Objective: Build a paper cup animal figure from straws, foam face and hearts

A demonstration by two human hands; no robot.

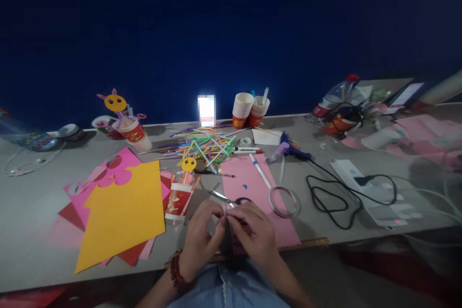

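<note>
Near the table's front edge, my left hand (202, 227) and my right hand (255, 232) meet with fingertips pinched together. Between them is something small and pale pink, too small to name. Scissors (221, 196) lie just beyond the fingers, their dark handles partly hidden by my right hand. Under and beside that hand spreads a pink sheet (249, 180). To the left of my left hand, a red and white paper cup (179, 201) lies tilted, with a yellow paper animal face (188, 164) and orange strips at its mouth.
Coloured paper sheets (124, 216) are piled at left. Pipe cleaners (211, 147) heap in the middle, with stacked paper cups (243, 106) behind. At right are a tape roll (296, 204), a blue glue gun (294, 148), its looping cord and a power strip (364, 192).
</note>
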